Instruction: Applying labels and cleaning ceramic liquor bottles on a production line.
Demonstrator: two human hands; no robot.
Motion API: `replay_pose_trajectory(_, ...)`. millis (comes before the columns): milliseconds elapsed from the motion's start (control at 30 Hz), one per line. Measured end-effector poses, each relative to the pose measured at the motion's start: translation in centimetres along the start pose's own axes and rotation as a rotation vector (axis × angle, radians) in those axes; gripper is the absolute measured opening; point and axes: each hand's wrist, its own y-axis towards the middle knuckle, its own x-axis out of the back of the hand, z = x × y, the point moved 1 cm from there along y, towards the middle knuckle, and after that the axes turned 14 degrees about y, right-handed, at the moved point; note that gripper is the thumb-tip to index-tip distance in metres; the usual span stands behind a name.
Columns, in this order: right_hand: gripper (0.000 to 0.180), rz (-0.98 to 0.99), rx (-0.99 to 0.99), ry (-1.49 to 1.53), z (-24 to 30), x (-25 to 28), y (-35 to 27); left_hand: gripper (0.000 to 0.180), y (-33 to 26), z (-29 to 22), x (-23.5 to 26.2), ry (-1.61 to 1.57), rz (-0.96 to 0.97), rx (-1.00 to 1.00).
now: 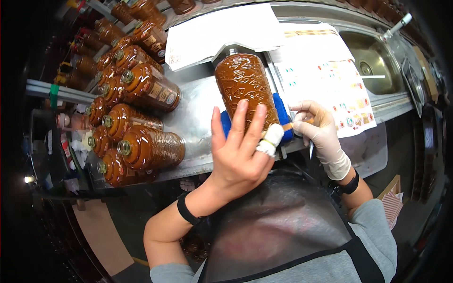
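Bottle (240, 80), amber-brown, lies over a blue support (282, 109), its near end partly hidden by the left hand (240, 160), which is spread loosely against it. The gloved right hand (322, 129) pinches a tan strip (287, 126), possibly a label; bent fingers obscure much of it.

Clustered bottles (136, 118) block left — gap over steel counter (196, 104) alongside.
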Motion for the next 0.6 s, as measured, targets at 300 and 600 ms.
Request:
replay_pose_trajectory(300, 0.030, 0.013, 0.004, -0.040, -0.1, -0.6, -0.2, 0.076, -0.3, 1.6, -2.2, -0.144, -0.138, 0.139)
replay_pose_trajectory(600, 0.028, 0.026, 0.011, 0.060, 1.6, -1.7, -0.9, 0.053, -5.2, 2.3, -1.0, -0.160, -0.091, 0.160)
